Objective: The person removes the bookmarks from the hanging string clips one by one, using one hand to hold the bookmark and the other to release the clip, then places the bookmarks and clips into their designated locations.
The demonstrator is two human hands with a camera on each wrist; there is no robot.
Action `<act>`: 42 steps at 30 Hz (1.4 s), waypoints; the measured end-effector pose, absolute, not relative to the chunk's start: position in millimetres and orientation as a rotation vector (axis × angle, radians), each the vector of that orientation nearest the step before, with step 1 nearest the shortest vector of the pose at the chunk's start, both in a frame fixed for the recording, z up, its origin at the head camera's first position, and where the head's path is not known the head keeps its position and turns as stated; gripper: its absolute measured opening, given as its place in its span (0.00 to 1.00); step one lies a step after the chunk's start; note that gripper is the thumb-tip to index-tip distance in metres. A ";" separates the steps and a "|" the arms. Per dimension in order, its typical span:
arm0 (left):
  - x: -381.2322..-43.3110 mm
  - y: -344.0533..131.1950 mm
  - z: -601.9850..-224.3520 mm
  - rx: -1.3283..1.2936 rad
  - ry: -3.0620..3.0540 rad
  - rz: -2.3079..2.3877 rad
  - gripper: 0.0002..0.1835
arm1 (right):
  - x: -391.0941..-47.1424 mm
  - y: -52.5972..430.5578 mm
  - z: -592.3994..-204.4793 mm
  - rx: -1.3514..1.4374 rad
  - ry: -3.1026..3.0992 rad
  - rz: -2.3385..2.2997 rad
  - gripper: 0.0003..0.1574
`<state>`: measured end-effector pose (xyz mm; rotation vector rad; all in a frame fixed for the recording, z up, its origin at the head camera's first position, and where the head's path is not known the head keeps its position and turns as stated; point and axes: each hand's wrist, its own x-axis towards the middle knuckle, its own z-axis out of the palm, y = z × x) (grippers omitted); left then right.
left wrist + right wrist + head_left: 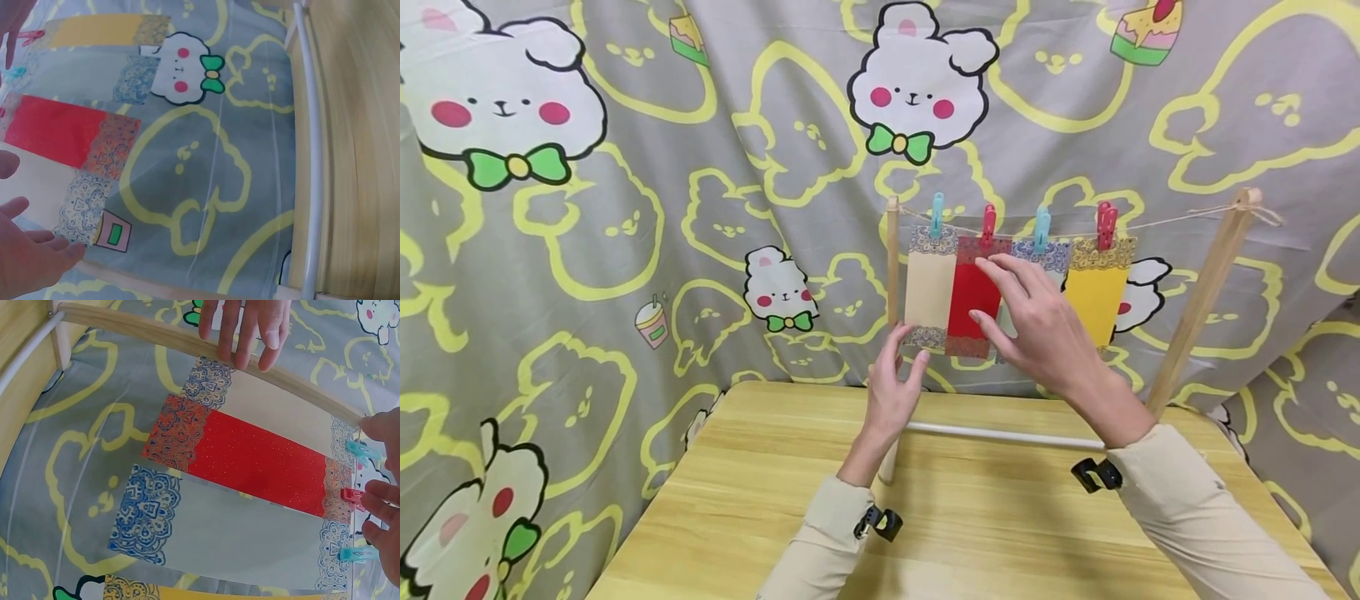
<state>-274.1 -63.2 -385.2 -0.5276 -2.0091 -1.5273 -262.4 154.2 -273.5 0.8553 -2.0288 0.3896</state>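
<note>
Paper cards with lace-pattern ends hang side by side from a string (1180,218): a beige card (930,287), a red card (966,287), a pale blue-grey card (250,531) and a yellow card (1101,296). Teal clothespins (937,215) and red clothespins (988,223) clip their top edges. My left hand (893,387) has loosely extended fingers by the beige card's lower left corner; contact is unclear. In front of the red and blue-grey cards is my right hand (1048,325), fingers spread and slightly bent, nothing between them. It hides much of the blue-grey card.
The string runs between a left wooden post (892,267) and a slanting right wooden post (1202,308). A white rod (1000,433) joins the stand low down, above a wood-grain table (760,500). Behind hangs a grey patterned curtain (715,142).
</note>
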 end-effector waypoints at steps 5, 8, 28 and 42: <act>-276.0 -59.3 -389.6 -0.538 -2.006 -1.556 0.25 | -261.5 154.7 -273.8 0.852 -2.032 0.384 0.48; -277.0 -57.9 -392.9 -0.540 -2.018 -1.561 0.25 | -261.2 154.5 -274.5 0.854 -2.031 0.379 0.49; -272.9 -52.6 -393.3 -0.530 -2.019 -1.516 0.24 | -262.4 148.3 -270.5 0.859 -2.019 0.410 0.45; -276.6 -49.7 -396.5 -0.507 -1.790 -1.791 0.19 | -264.4 142.3 -256.4 0.880 -2.011 0.523 0.42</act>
